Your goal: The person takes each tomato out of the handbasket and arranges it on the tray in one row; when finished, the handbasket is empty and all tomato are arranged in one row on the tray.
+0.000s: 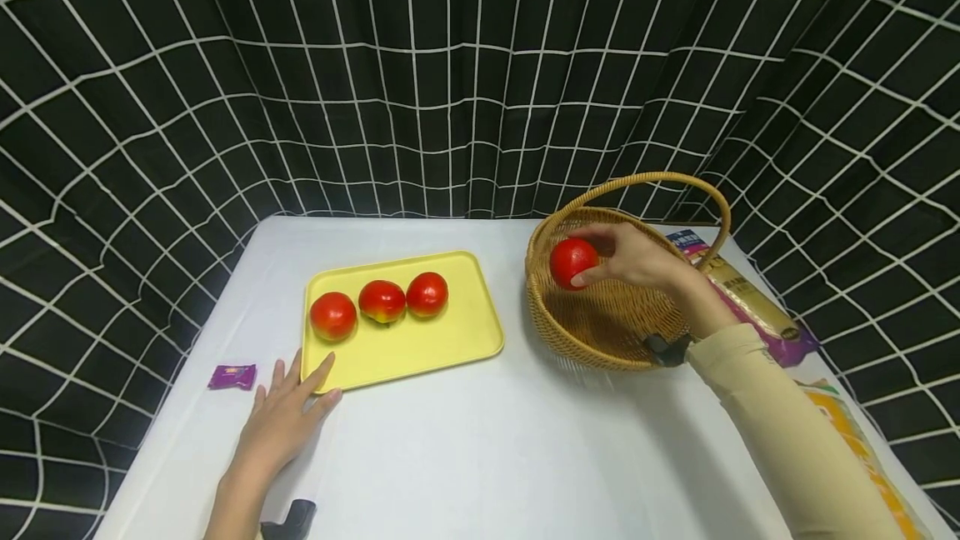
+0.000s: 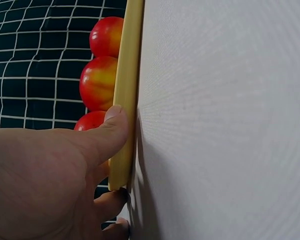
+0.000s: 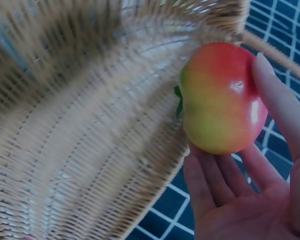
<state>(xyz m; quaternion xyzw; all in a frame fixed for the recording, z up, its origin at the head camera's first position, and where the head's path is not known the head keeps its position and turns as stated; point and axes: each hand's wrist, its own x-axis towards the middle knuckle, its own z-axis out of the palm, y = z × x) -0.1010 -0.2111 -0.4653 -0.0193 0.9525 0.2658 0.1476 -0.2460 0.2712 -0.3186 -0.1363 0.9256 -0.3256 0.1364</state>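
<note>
My right hand [image 1: 626, 257] holds a red tomato [image 1: 573, 263] between thumb and fingers, above the inside of a wicker basket [image 1: 551, 327]. In the right wrist view that tomato [image 3: 222, 100] shows a yellow-green side and a bit of green at its end. A shallow yellow tray [image 1: 420, 352] lies to the left, with three red tomatoes, one of them [image 1: 333, 316] at its left end. My left hand [image 1: 281, 423] rests at the tray's near left corner with fingers spread. In the left wrist view its thumb [image 2: 112, 127] touches the tray's rim [image 2: 126, 85].
The basket's tall arched handle [image 1: 652, 177] rises over my right hand. Beyond the basket on the right lie a purple and gold package [image 1: 750, 294] and an orange package [image 1: 847, 423]. A small purple packet [image 1: 232, 377] lies left of the tray. Dark gridded cloth [image 1: 450, 82] surrounds the white table.
</note>
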